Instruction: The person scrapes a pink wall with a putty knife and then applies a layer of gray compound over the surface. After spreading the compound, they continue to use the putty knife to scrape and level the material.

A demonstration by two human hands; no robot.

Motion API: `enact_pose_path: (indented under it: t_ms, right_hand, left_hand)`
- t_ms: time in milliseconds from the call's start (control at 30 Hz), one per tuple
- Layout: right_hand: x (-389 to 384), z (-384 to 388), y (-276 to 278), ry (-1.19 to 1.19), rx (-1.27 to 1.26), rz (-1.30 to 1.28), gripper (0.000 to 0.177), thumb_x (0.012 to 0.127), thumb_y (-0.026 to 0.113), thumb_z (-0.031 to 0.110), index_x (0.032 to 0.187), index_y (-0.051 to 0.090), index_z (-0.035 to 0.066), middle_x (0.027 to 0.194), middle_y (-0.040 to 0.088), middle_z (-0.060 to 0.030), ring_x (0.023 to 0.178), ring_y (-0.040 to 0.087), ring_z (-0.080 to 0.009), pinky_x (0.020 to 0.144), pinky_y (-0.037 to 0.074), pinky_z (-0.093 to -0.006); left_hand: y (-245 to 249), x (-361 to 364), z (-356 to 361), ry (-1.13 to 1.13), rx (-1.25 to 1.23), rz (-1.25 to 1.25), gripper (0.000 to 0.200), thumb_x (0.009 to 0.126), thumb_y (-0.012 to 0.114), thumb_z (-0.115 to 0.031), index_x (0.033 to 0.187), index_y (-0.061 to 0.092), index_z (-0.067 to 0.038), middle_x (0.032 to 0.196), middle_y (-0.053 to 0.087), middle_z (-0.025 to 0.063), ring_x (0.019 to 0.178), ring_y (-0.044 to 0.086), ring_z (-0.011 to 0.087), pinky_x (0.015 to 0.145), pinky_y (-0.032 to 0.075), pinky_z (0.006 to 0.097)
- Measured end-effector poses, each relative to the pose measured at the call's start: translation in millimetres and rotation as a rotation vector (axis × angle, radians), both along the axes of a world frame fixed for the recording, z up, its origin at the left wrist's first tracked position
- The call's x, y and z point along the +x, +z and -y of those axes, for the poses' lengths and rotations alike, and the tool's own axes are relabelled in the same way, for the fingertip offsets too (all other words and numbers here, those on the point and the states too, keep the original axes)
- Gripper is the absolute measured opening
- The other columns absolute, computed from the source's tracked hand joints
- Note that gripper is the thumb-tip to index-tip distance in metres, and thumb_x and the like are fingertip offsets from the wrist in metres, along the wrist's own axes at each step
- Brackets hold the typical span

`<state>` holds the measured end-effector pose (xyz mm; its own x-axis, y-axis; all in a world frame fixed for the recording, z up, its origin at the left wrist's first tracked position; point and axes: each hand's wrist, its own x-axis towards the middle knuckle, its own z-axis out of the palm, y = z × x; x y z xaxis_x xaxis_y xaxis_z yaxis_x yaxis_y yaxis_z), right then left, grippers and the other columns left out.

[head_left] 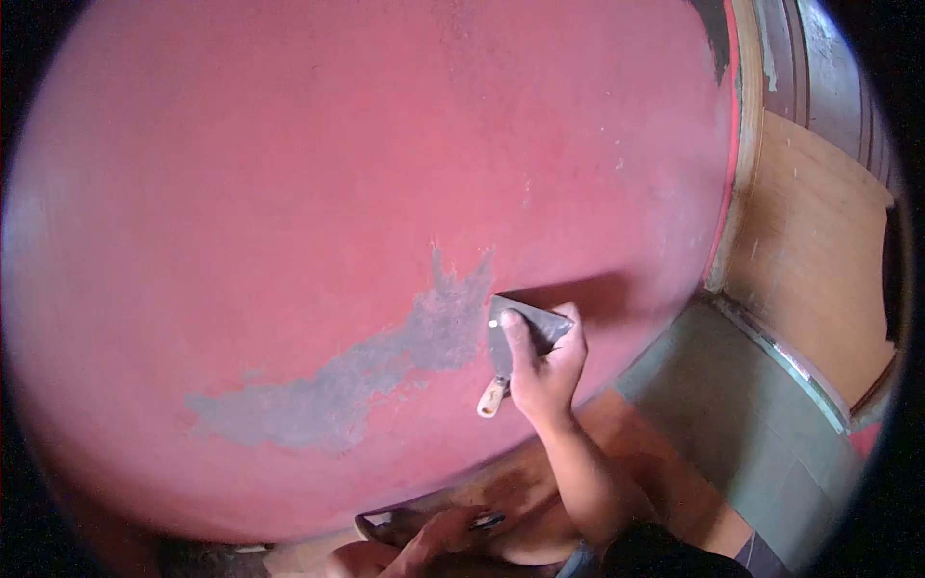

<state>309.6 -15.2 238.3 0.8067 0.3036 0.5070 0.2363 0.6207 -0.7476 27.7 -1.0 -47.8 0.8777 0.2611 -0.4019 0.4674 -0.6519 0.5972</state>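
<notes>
My right hand (pixel 549 371) is closed on a putty knife (pixel 503 347), its thumb pressed on the wide grey blade. The pale handle with a hole points down to the left. The blade is at the pink-red wall (pixel 318 173), at the right end of a rough grey patch (pixel 385 361) of filler. The patch stretches down to the left. Low in the view, my left hand (pixel 438 539) appears closed near a small dark object (pixel 488 521) that I cannot make out. A dark-edged thing (pixel 371 527) lies beside it, partly hidden.
A tan wooden panel (pixel 809 250) stands at the right, beyond the red edge strip (pixel 729 183) of the wall. Grey-green floor tiles (pixel 737 385) and orange-brown tiles (pixel 665 453) lie below. A metal strip (pixel 790 361) runs along the foot of the panel.
</notes>
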Motion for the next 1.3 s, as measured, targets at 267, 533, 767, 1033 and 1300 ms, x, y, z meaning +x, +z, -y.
enact_pose_path:
  t_ms: [267, 533, 767, 1033, 1300]
  right_hand:
    - [-3.4, -4.8, -1.3, -0.073, 0.018, 0.062, 0.028, 0.100, 0.083, 0.013, 0.099, 0.058, 0.002, 0.084, 0.077, -0.0070, 0.074, 0.069, -0.0084, 0.066, 0.054, -0.0268]
    - [-13.5, -0.1, -6.7, 0.132, -0.062, 0.041, 0.026, 0.101, 0.082, 0.012, 0.100, 0.060, 0.000, 0.092, 0.082, -0.0117, 0.079, 0.072, -0.0083, 0.069, 0.056, -0.0254]
    - [-19.4, -6.2, -8.3, -0.039, 0.061, 0.041, 0.021, 0.100, 0.080, 0.004, 0.105, 0.060, -0.001, 0.095, 0.076, -0.0108, 0.083, 0.072, -0.0128, 0.075, 0.058, -0.0282]
    - [-19.0, -16.5, -17.5, -0.332, 0.176, 0.364, 0.021, 0.100, 0.071, -0.008, 0.118, 0.069, 0.000, 0.113, 0.074, -0.0147, 0.108, 0.073, -0.0245, 0.087, 0.059, -0.0333]
    - [-30.4, -9.4, -11.7, -0.370, 0.102, 0.644, 0.028, 0.091, 0.076, -0.010, 0.113, 0.073, 0.007, 0.116, 0.080, -0.0139, 0.102, 0.078, -0.0299, 0.086, 0.060, -0.0385]
  left_hand:
    - [49.2, 17.2, 5.9, -0.017, -0.032, -0.143, 0.062, 0.102, 0.070, -0.041, 0.157, 0.059, -0.014, 0.141, 0.072, 0.0187, 0.129, 0.070, 0.0397, 0.109, 0.055, 0.0491]
    - [14.6, 13.3, 2.0, 0.004, -0.013, -0.035, 0.067, 0.101, 0.070, -0.042, 0.160, 0.056, -0.015, 0.141, 0.072, 0.0199, 0.128, 0.071, 0.0390, 0.108, 0.055, 0.0488]
    - [40.2, 18.1, 3.1, -0.030, 0.035, -0.146, 0.066, 0.101, 0.069, -0.046, 0.160, 0.056, -0.018, 0.140, 0.073, 0.0195, 0.127, 0.071, 0.0398, 0.107, 0.056, 0.0497]
    - [58.2, 20.5, 6.8, -0.019, -0.047, -0.068, 0.063, 0.102, 0.069, -0.041, 0.158, 0.058, -0.017, 0.139, 0.073, 0.0193, 0.128, 0.070, 0.0405, 0.108, 0.055, 0.0498]
    - [3.3, 11.3, -2.6, -0.061, 0.030, -0.048, 0.060, 0.102, 0.068, -0.038, 0.158, 0.058, -0.017, 0.143, 0.071, 0.0185, 0.130, 0.069, 0.0386, 0.109, 0.055, 0.0486]
